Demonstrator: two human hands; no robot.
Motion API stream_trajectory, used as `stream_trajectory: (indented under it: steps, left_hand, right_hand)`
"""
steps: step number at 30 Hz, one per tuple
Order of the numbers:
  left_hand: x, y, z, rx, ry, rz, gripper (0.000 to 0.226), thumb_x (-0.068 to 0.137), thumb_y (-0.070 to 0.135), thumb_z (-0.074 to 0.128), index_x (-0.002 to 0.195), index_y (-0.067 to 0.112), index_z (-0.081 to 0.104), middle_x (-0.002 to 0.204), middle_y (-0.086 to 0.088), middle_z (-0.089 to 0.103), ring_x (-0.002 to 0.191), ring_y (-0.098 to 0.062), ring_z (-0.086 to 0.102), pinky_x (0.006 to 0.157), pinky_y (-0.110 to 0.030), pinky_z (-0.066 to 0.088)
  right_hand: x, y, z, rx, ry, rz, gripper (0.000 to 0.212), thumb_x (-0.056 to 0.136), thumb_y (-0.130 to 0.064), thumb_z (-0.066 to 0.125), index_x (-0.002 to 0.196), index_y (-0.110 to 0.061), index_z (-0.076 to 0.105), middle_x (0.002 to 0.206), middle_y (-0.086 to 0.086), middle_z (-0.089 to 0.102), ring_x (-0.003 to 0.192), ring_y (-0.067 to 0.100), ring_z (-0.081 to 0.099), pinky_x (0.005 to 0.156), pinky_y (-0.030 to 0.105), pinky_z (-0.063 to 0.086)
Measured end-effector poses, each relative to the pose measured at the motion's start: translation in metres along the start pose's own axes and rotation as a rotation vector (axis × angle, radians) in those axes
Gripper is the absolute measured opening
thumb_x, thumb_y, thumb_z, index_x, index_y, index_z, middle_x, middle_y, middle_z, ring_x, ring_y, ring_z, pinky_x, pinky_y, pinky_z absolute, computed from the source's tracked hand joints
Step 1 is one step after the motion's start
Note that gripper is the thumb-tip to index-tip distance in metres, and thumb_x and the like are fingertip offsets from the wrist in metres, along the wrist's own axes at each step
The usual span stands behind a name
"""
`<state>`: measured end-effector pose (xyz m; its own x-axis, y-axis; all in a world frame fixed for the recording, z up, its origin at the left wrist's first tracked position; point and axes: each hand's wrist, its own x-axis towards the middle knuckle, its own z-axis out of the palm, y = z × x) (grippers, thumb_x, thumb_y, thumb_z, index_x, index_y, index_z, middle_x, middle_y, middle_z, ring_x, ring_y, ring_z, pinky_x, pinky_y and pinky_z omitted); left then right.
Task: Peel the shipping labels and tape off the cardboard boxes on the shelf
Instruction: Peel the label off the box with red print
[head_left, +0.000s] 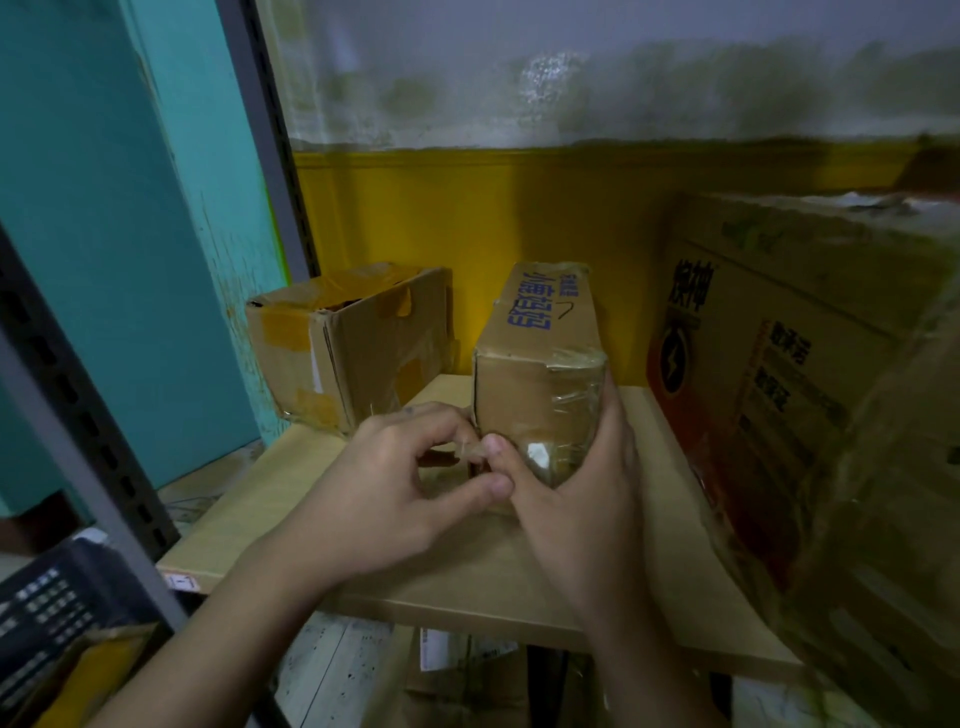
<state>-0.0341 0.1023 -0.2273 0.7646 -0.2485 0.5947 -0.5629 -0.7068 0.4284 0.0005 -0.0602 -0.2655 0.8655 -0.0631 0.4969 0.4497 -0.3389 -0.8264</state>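
Observation:
A narrow cardboard box with blue print on top stands in the middle of the shelf board. Clear tape wraps its near end. My left hand pinches a lifted bit of tape at the box's lower left corner. My right hand grips the box's near right side, thumb across the front. A second box with orange-brown tape patches lies tilted at the back left.
A large printed carton fills the right side of the shelf. A grey perforated upright stands at the left, with a teal wall behind it. Dark printed packs sit lower left. More cardboard lies under the shelf.

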Motion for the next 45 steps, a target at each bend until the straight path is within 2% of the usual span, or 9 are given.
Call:
stream_trajectory:
  steps: [7,12,18,27,30,32,36,40,45]
  left_hand:
    - [0.000,-0.006,0.003,0.033,0.031,0.014,0.028,0.080,0.049,0.067,0.086,0.022,0.066,0.087,0.016,0.065,0.083,-0.003,0.063,0.068,-0.029,0.053]
    - [-0.001,-0.003,0.006,0.072,0.054,0.009,0.020,0.085,0.041,0.068,0.088,0.021,0.066,0.087,0.016,0.064,0.083,0.001,0.062,0.068,-0.020,0.052]
    - [-0.003,-0.001,0.007,0.068,0.073,0.001,0.019,0.094,0.038,0.058,0.089,0.021,0.066,0.087,0.015,0.065,0.084,-0.001,0.063,0.068,-0.017,0.050]
    - [-0.005,0.006,0.020,0.145,0.191,-0.046,0.025,0.093,0.039,0.047,0.083,0.020,0.061,0.075,0.012,0.059,0.070,-0.002,0.057,0.057,-0.017,0.044]
    - [-0.006,0.006,0.027,0.106,0.264,-0.068,0.026,0.094,0.034,0.046,0.081,0.016,0.060,0.069,0.017,0.052,0.065,0.003,0.052,0.056,-0.007,0.034]
    - [-0.006,0.003,0.031,0.050,0.319,-0.089,0.028,0.095,0.032,0.046,0.080,0.014,0.062,0.066,0.016,0.053,0.063,0.003,0.053,0.055,-0.007,0.033]
    - [-0.008,-0.001,0.041,-0.129,0.436,-0.167,0.032,0.095,0.035,0.044,0.080,0.017,0.066,0.073,0.004,0.066,0.068,-0.012,0.063,0.061,-0.036,0.049]
    - [-0.008,-0.002,0.043,-0.206,0.494,-0.202,0.031,0.096,0.034,0.042,0.080,0.018,0.063,0.080,0.006,0.065,0.077,-0.012,0.064,0.068,-0.032,0.052]
    - [-0.004,0.001,0.041,-0.645,0.527,-0.469,0.031,0.105,0.019,0.040,0.083,0.008,0.059,0.081,-0.003,0.069,0.080,-0.017,0.068,0.065,-0.030,0.059]
  right_hand:
    - [-0.001,-0.002,0.000,0.018,0.002,0.021,0.117,0.051,-0.071,0.073,0.149,-0.045,0.015,0.147,-0.016,0.036,0.138,0.009,0.033,0.106,0.043,0.041]
    - [-0.001,-0.002,-0.001,0.025,-0.003,0.019,0.112,0.056,-0.070,0.070,0.149,-0.045,0.014,0.149,-0.016,0.035,0.138,0.010,0.032,0.107,0.044,0.040]
    - [0.000,0.000,0.000,0.018,0.005,0.021,0.101,0.071,-0.051,0.077,0.151,-0.043,0.015,0.150,-0.014,0.034,0.139,0.011,0.031,0.107,0.044,0.040]
    - [-0.001,-0.001,0.000,-0.015,0.013,-0.007,0.102,0.070,-0.055,0.075,0.151,-0.041,0.015,0.151,-0.014,0.032,0.138,0.011,0.032,0.106,0.042,0.040]
    - [-0.001,-0.002,0.000,-0.021,0.020,-0.009,0.101,0.070,-0.056,0.074,0.151,-0.040,0.016,0.150,-0.013,0.034,0.138,0.012,0.033,0.107,0.045,0.040]
    - [-0.001,-0.002,0.000,-0.025,0.021,-0.010,0.101,0.070,-0.055,0.073,0.151,-0.039,0.016,0.150,-0.012,0.034,0.138,0.012,0.033,0.107,0.044,0.040]
    - [-0.001,0.000,-0.001,-0.031,0.006,-0.028,0.101,0.072,-0.053,0.075,0.153,-0.037,0.015,0.152,-0.012,0.032,0.139,0.011,0.029,0.106,0.032,0.033]
    - [-0.001,0.001,0.000,-0.032,0.000,-0.023,0.102,0.072,-0.053,0.074,0.153,-0.038,0.013,0.152,-0.013,0.031,0.140,0.010,0.027,0.104,0.029,0.031]
    - [-0.001,0.000,0.000,-0.021,0.009,-0.007,0.100,0.072,-0.051,0.075,0.152,-0.040,0.014,0.151,-0.014,0.032,0.139,0.009,0.030,0.108,0.036,0.036]
